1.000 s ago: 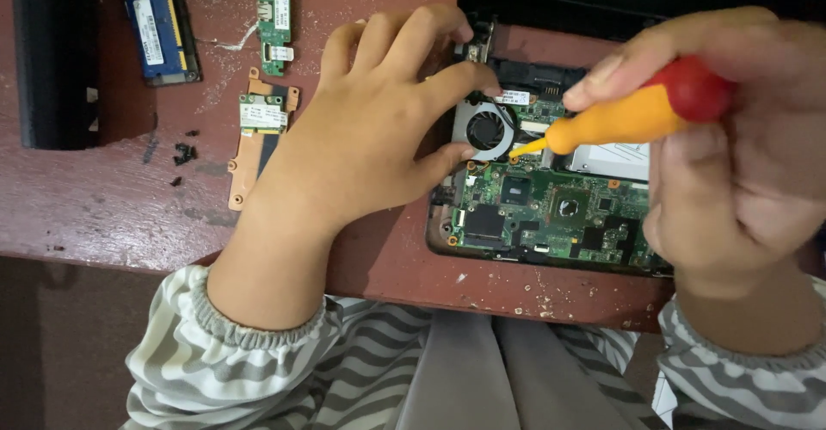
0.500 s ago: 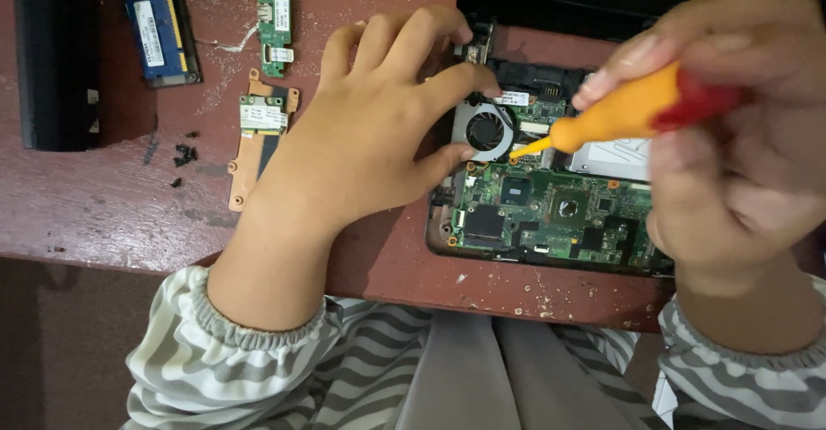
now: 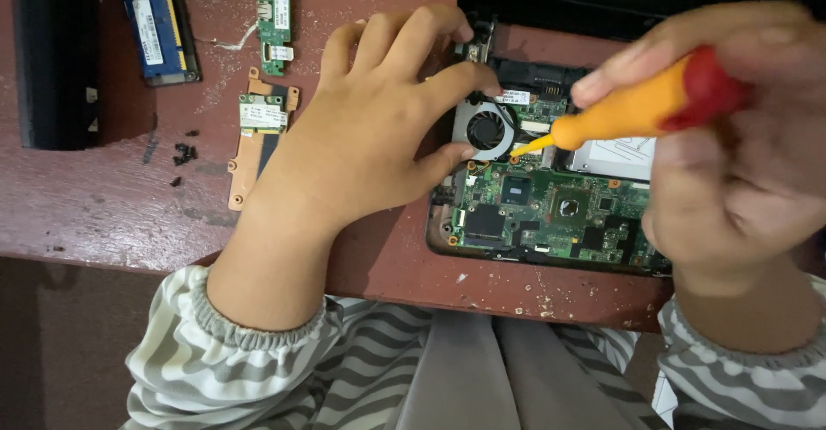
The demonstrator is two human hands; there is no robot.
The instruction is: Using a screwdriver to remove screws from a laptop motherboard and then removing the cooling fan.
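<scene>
An opened laptop base with a green motherboard [image 3: 551, 215] lies on a worn red table [image 3: 103, 206]. My left hand [image 3: 370, 129] rests on the laptop's left edge, with thumb and forefinger touching the round cooling fan [image 3: 487, 129]. My right hand [image 3: 731, 155] grips a screwdriver [image 3: 637, 107] with an orange shaft and red end. Its metal tip points down-left at a spot just right of the fan. A silver drive [image 3: 615, 156] sits behind the tip, partly hidden by my right hand.
Left of my hand lie a small card on an orange bracket [image 3: 258, 129], a small green circuit board [image 3: 275, 26], a blue memory stick [image 3: 159, 21] and a few black screws [image 3: 182, 155]. A long black part [image 3: 47, 52] lies at the far left.
My right hand has turned the screwdriver handle slightly while the tip stays by the fan. My left hand has not moved.
</scene>
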